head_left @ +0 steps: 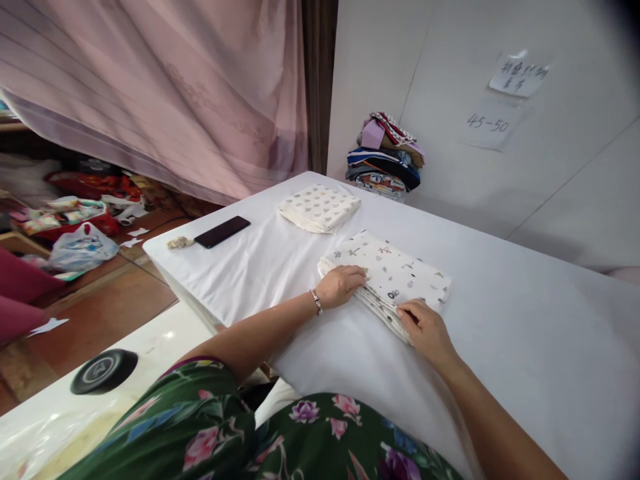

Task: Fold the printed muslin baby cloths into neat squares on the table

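Note:
A folded white cloth (400,263) printed with small dark and tan motifs lies on the white-covered table (525,320) before me. My left hand (342,285), with a bracelet at the wrist, closes on the cloth's near edge toward its left side. At the near right part of that edge, my right hand (424,327) pinches the layers between thumb and fingers. Several folded layers show along the side facing me. Farther back lies a second folded cloth (320,205), cream with small grey and yellow shapes, apart from both hands.
A black phone (223,232) and a small beige bundle (180,243) lie at the table's left corner. Folded fabrics (385,160) are stacked by the wall. A pink curtain (200,87) hangs behind. At lower left, a round black object (104,371) sits on a white surface.

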`<state>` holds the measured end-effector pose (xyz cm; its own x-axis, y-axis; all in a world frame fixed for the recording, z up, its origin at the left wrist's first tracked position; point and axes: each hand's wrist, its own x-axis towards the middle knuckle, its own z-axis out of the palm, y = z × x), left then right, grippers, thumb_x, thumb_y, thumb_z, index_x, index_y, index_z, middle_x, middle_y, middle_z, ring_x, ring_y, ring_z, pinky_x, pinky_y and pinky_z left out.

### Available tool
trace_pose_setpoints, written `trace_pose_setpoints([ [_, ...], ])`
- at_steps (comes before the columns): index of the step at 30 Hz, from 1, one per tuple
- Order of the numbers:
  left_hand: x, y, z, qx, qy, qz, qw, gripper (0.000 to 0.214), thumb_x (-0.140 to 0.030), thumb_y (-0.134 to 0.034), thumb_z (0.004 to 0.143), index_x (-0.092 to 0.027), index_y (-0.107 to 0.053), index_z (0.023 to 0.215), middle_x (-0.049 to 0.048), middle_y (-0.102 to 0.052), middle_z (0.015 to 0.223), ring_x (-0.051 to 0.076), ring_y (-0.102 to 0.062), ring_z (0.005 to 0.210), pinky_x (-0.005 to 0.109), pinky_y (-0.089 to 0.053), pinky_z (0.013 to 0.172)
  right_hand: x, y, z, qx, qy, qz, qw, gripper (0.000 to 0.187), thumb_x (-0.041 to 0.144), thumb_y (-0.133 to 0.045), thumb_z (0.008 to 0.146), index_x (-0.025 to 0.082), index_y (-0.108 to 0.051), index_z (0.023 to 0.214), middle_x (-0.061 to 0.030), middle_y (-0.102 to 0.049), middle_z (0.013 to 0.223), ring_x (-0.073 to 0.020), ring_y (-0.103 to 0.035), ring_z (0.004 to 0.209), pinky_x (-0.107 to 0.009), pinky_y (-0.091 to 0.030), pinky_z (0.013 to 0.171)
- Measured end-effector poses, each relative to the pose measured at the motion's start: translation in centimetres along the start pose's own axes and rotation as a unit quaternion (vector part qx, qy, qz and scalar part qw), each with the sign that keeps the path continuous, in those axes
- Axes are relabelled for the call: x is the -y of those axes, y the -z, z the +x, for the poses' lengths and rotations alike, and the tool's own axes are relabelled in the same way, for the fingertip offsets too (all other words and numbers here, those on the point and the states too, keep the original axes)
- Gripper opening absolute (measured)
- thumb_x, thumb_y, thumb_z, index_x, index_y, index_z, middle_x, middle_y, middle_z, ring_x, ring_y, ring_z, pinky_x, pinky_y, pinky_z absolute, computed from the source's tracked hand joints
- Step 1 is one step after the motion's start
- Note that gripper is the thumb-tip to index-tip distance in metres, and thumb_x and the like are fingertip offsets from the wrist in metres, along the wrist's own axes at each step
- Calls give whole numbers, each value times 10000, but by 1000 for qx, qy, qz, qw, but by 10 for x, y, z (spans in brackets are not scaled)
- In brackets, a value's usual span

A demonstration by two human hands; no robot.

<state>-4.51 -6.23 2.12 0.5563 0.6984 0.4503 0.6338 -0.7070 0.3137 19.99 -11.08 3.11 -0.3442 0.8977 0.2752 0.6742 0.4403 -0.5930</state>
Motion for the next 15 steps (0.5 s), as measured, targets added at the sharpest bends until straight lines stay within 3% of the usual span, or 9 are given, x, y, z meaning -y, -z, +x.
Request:
trace_pose_setpoints([
  [9, -7, 3, 2, 39, -8, 16, 999, 203, -251, -503, 821, -237, -626, 982, 46, -562, 1120, 194, -530, 1005, 331, -387, 883, 1, 0, 0, -14, 12, 9, 1000, 207, 318, -413, 862, 213, -582, 800, -36, -605, 816, -176, -556, 768, -298, -427, 701],
  [15, -5, 3, 6, 67, -13, 32, 997, 158, -264, -504, 839, -219, -643, 899, 47, -566, 1104, 187, -535, 980, 341, -386, 881, 1, 0, 1, -7, -9, 30, 999, 192, 313, -445, 846, 209, -586, 769, -26, -604, 791, -164, -548, 742, -283, -415, 680],
])
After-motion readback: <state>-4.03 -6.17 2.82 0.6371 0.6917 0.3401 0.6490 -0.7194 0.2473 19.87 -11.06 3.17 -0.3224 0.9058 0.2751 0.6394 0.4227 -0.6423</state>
